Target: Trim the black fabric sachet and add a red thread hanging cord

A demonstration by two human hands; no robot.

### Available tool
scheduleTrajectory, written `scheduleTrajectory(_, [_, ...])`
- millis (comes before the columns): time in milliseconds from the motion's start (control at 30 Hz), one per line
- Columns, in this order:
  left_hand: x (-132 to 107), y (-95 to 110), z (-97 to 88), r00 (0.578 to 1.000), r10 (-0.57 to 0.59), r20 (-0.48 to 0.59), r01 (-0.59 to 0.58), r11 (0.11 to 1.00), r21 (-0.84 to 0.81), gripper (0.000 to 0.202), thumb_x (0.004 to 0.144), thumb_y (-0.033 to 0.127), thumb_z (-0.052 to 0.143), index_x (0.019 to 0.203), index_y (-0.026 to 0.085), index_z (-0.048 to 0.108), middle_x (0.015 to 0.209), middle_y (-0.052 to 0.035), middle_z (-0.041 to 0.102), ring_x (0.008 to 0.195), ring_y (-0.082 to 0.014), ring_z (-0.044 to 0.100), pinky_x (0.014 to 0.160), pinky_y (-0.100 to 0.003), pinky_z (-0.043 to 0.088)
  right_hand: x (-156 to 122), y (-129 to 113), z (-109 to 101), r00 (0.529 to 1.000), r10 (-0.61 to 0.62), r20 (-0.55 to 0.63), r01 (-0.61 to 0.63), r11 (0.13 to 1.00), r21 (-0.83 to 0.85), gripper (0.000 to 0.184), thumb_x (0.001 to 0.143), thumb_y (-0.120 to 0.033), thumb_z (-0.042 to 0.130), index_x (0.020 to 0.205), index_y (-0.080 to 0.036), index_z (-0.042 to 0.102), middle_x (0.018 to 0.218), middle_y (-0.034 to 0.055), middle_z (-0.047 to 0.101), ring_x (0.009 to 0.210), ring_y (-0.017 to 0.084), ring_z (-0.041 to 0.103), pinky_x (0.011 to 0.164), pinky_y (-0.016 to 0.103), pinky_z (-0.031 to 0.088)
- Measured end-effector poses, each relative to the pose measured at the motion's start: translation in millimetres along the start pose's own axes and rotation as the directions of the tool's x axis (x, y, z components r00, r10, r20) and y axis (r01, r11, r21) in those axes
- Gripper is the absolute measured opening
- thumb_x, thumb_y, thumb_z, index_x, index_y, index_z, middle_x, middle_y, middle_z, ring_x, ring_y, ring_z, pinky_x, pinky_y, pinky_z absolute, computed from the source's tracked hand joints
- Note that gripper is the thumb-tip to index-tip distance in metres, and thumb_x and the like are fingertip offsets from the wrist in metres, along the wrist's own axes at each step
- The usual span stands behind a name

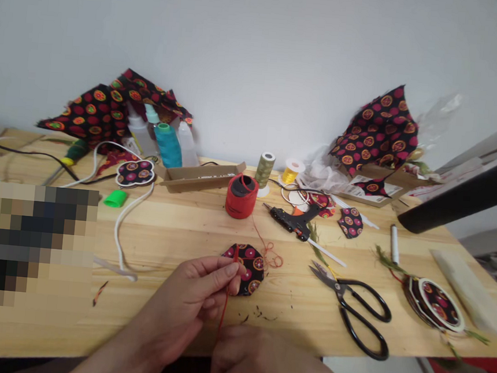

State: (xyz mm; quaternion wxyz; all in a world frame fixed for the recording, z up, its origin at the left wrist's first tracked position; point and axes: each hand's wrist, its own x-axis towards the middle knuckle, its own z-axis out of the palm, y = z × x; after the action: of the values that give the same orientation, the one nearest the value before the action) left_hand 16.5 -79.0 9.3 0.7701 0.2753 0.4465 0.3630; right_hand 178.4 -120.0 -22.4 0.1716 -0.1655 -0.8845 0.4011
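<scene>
My left hand pinches a red thread between thumb and forefinger, with a short bundle of it standing up above the fingertips. The thread runs down taut to my right hand, which is closed at the table's front edge, its fingers partly hidden. Just behind my left fingers lies an octagonal dark patterned fabric piece, partly covered by them. A loose red strand curls beside it, leading back to a red thread spool.
Right of my hands lie black-handled scissors, a black glue gun and patterned round pieces. Behind stand a green spool, a cardboard tray and a teal thread cone. A white cord loops at left beside a blurred-out patch.
</scene>
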Motion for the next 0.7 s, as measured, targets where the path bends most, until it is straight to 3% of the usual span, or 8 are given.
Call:
scheduleTrajectory(233, [0,3,1.4,0.998,0.042,-0.051,-0.038,0.996,0.075,0.014,0.075,0.026,0.068,0.067,0.014,0.068,0.06,0.0015,0.058,0.048,-0.0045,0.035,0.042,-0.015,0.023,9,-2,-6,0.997,-0.046,0.066,0.048,0.998,-0.032,0.012,0.081,-0.016,0.058,0.069,-0.018,0.059,0.075,-0.0048,0.059,0.079,0.007,0.056,0.072,0.012,0.042])
scheduleTrajectory(333, [-3,3,2.0,0.996,0.085,-0.021,-0.083,0.993,0.086,0.016,0.077,0.023,0.066,0.064,0.014,0.068,0.06,0.0005,0.058,0.059,-0.0084,0.047,0.054,-0.017,0.036,12,-3,-6,0.997,-0.03,0.074,0.033,0.998,-0.044,0.009,0.079,-0.014,0.061,0.071,-0.018,0.061,0.075,-0.0053,0.059,0.078,0.007,0.056,0.071,0.011,0.042])
scheduleTrajectory(433, [-5,3,2.0,0.998,0.059,0.017,-0.059,0.998,0.021,0.019,0.078,0.024,0.065,0.062,0.014,0.067,0.06,0.0002,0.058,0.063,-0.0118,0.052,0.063,-0.023,0.043,13,-8,-8,0.996,-0.015,0.084,0.017,1.0,-0.019,0.006,0.08,-0.013,0.062,0.074,-0.015,0.064,0.076,-0.0045,0.061,0.077,0.006,0.057,0.069,0.009,0.041])
scheduleTrajectory(533, [-5,3,0.8,1.0,0.022,0.006,-0.021,0.999,-0.043,0.013,0.075,0.024,0.068,0.065,0.014,0.068,0.058,0.0023,0.055,0.05,-0.0068,0.043,0.047,-0.018,0.037,4,-21,-19,0.993,0.118,0.023,-0.117,0.992,-0.04,0.009,0.084,-0.018,0.06,0.089,-0.018,0.066,0.085,-0.0037,0.065,0.08,0.006,0.059,0.071,0.01,0.043])
scheduleTrajectory(633, [-4,2,-1.7,0.998,0.037,-0.051,-0.04,0.998,-0.049,0.009,0.073,0.022,0.071,0.071,0.014,0.07,0.058,0.0028,0.054,0.043,-0.0021,0.027,0.039,-0.013,0.018,-24,-30,-38,0.91,0.379,-0.169,-0.407,0.895,-0.183,0.017,0.083,-0.019,0.059,0.098,-0.024,0.064,0.094,-0.0015,0.066,0.087,0.012,0.061,0.075,0.019,0.047])
scheduleTrajectory(700, [-3,2,-3.2,0.996,0.057,-0.068,-0.059,0.998,-0.029,0.01,0.073,0.022,0.07,0.069,0.013,0.07,0.057,0.0025,0.053,0.044,-0.0025,0.024,0.039,-0.014,0.015,-53,-28,-51,0.776,0.496,-0.391,-0.618,0.722,-0.312,0.019,0.087,-0.017,0.048,0.093,-0.022,0.064,0.09,0.0027,0.066,0.086,0.017,0.062,0.075,0.027,0.05])
